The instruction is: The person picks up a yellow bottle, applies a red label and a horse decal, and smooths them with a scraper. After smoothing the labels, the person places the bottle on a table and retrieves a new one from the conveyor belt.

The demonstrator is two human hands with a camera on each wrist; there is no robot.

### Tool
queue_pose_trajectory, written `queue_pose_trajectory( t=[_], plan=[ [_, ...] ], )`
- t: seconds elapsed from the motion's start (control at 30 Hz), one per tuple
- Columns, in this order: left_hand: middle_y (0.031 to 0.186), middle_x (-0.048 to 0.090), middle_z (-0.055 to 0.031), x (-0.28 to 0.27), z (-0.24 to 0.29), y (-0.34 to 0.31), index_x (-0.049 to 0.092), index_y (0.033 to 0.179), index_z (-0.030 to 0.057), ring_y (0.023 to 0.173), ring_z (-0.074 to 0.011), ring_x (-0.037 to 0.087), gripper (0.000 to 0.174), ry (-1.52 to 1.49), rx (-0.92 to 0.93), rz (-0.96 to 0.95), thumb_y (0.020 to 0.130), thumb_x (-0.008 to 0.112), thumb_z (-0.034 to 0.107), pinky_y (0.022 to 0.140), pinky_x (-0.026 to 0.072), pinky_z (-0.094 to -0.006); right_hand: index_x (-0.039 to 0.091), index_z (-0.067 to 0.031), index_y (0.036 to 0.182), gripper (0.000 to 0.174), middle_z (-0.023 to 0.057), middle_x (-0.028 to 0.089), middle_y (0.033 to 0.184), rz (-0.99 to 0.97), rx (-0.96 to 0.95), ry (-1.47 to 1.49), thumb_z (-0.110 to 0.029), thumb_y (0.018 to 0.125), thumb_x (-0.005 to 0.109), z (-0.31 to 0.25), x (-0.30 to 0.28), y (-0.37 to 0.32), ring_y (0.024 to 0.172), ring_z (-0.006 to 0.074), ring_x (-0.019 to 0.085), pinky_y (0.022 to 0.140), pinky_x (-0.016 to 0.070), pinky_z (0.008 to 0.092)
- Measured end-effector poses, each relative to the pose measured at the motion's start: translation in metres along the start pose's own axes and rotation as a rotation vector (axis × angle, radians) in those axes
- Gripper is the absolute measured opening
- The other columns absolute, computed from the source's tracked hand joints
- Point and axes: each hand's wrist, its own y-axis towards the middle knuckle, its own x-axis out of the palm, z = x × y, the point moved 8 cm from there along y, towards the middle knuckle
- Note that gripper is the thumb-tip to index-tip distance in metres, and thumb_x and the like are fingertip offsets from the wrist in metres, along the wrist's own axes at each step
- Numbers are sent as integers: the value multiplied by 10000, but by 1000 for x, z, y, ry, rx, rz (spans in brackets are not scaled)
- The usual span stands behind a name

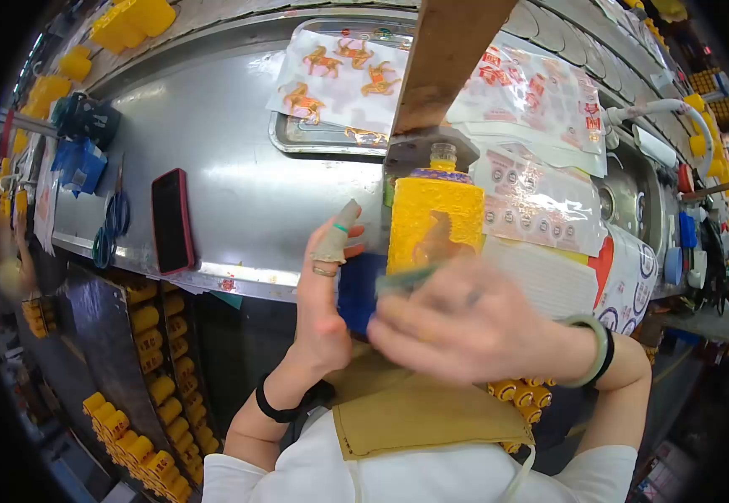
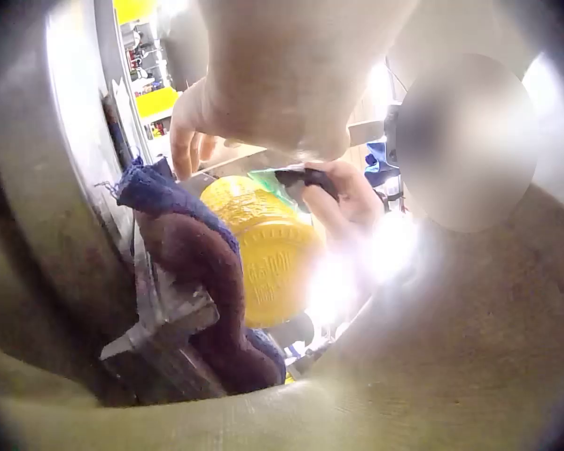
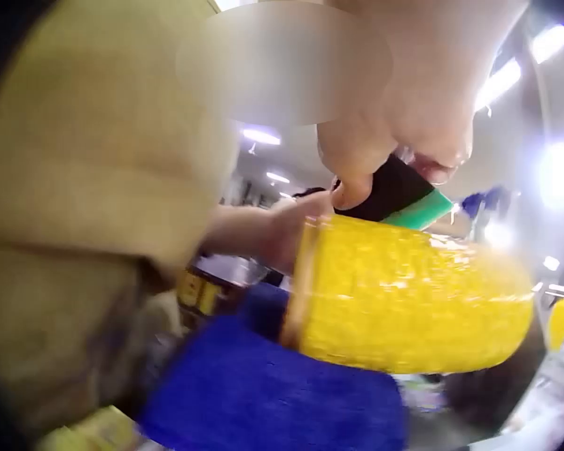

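A yellow textured bottle (image 1: 436, 214) with a brown horse-shaped relief and a clear glass neck lies over a dark blue cloth (image 1: 360, 289). Blurred in the head view, my right hand (image 1: 473, 323) pinches a flat green piece (image 1: 406, 281) over the bottle's lower end. The right wrist view shows that piece (image 3: 418, 207) as black with a green edge, just above the bottle (image 3: 414, 296). My left hand (image 1: 324, 293) is left of the bottle, fingers extended and covered at the index finger, holding nothing. In the left wrist view the bottle's round yellow base (image 2: 277, 272) faces the camera.
A wooden post (image 1: 436, 67) rises behind the bottle. A tray (image 1: 289, 138) with horse figures on paper stands behind, left of the post. Printed sheets (image 1: 541, 201) lie to the right, before a sink (image 1: 624, 189). A phone (image 1: 172, 222) and blue scissors (image 1: 116, 218) lie left.
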Motion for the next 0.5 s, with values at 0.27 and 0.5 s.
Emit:
queue_pose_trajectory(
  t=[0.27,0.5],
  plan=[
    [1540,461,-190,9,2,0,340,1581,4,1341,-297,505,1351,54,-52,-54,727,71,1016,1094,429,-473,754,-138,1042,245,3,707,1001,295,298,-185,-214,809,754,75,-34,-15,815,195,594,712,467,375],
    [1491,488,-211,30,6,-11,305,1572,-30,1310,-299,540,1367,-107,-115,-20,710,266,1030,1090,437,-461,709,-116,1003,290,-12,707,990,419,-8,90,-183,733,789,-1,-17,-47,770,157,594,690,422,304]
  ],
)
